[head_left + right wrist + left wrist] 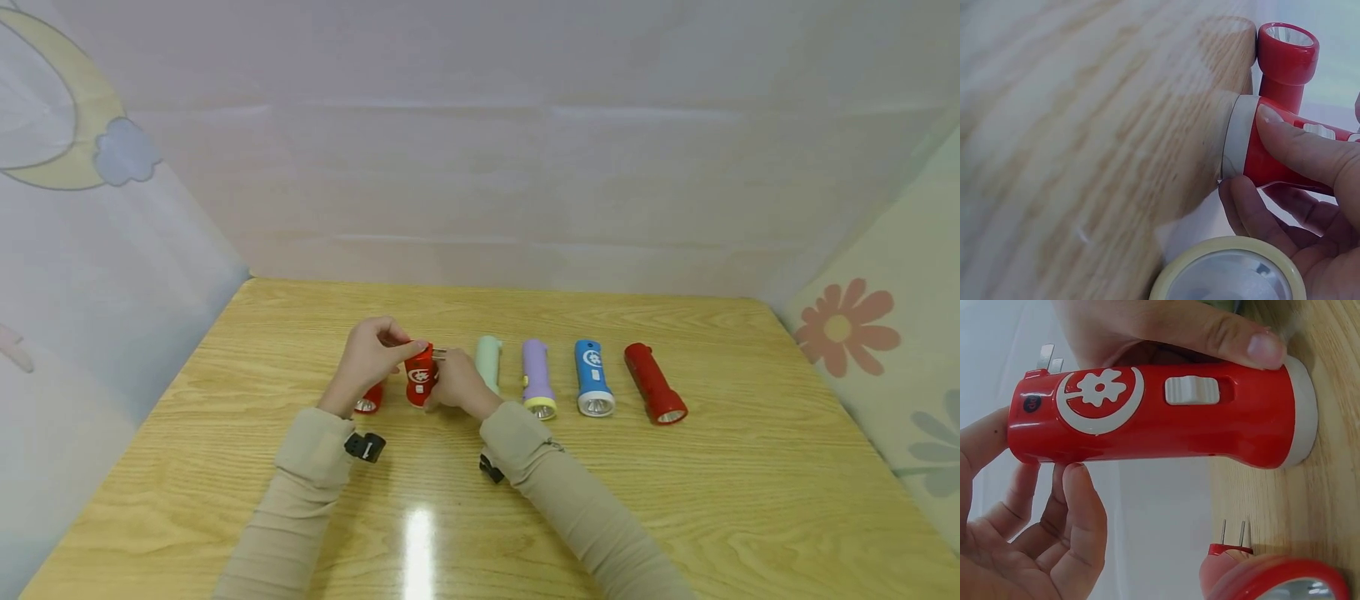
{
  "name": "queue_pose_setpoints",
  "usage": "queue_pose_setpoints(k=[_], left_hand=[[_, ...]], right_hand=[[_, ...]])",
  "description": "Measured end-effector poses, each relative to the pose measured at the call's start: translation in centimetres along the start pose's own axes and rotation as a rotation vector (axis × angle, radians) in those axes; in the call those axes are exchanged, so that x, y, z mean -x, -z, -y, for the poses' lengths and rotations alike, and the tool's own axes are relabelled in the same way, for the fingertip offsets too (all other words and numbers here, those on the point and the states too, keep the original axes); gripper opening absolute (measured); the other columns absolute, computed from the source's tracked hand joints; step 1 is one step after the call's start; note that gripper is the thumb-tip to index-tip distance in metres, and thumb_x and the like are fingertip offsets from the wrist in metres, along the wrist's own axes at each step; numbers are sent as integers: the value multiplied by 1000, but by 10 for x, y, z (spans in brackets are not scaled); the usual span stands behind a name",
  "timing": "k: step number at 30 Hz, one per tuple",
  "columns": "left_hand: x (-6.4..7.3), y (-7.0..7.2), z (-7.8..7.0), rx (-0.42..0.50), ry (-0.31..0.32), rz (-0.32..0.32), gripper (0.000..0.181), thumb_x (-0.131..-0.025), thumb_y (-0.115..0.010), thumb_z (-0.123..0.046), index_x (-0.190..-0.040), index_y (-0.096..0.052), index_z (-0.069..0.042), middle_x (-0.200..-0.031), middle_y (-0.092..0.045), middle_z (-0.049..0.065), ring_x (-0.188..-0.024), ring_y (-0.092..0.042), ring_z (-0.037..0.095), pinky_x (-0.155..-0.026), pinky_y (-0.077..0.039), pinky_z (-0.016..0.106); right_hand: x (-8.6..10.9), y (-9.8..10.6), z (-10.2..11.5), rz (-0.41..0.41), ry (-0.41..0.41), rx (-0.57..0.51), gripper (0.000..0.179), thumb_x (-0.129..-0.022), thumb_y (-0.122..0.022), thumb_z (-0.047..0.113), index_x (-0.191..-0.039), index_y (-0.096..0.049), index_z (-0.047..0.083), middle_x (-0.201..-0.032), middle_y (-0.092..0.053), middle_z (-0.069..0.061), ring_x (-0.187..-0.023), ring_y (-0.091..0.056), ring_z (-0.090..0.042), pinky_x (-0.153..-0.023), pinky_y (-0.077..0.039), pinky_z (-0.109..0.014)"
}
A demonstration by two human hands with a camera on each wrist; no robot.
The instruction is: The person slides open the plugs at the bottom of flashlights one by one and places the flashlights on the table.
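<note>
A red flashlight (420,385) with a white rim stands upright on the table, lens end down. Its white switch and moon-and-flower print show in the left wrist view, with plug prongs (1047,357) sticking out near the tail. My left hand (369,354) holds the tail end at the top, thumb on the end and fingertips against the side. From the right, my right hand (459,383) grips the body, its thumb near the white rim. Another red flashlight (369,400) lies just left, partly hidden by my left hand; prongs stick out of it too.
Right of my hands, a green flashlight (488,358), a purple one (536,367) with a yellow rim, a blue one (592,367) and a red one (651,377) lie in a row, lenses toward me. A pale curtain (525,183) hangs behind the wooden table (750,467).
</note>
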State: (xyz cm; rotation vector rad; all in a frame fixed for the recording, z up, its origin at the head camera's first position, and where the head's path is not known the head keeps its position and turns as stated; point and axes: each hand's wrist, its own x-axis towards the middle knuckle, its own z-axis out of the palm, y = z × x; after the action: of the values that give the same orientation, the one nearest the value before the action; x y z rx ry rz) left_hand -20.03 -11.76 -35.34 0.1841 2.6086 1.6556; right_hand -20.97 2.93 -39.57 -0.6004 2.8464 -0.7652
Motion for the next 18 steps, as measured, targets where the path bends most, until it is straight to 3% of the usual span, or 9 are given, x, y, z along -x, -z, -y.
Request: queue_pose_setpoints(k=[13,18], left_hand=[[4,7,12,13,-148,69,17,-86,-64,-16,-93,-61,-1,-91,-61,11,-81,-58,34,-64,-51,44],[6,9,16,39,-166,96,19,-88,-62,-14,-100,-61,0,-95,-62,13,-85,-59,32,-69,-51,46]], right_hand=[[0,-1,-1,-5,6,-58,58,-55,-88,9,-108,-64,6,-99,-66,-6,-91,-61,-21,-82,-48,-31],[0,-1,-1,-5,9,-54,56,-55,-87,9,-106,-65,6,-98,-67,-6,-89,-62,-20,-80,-49,-30]])
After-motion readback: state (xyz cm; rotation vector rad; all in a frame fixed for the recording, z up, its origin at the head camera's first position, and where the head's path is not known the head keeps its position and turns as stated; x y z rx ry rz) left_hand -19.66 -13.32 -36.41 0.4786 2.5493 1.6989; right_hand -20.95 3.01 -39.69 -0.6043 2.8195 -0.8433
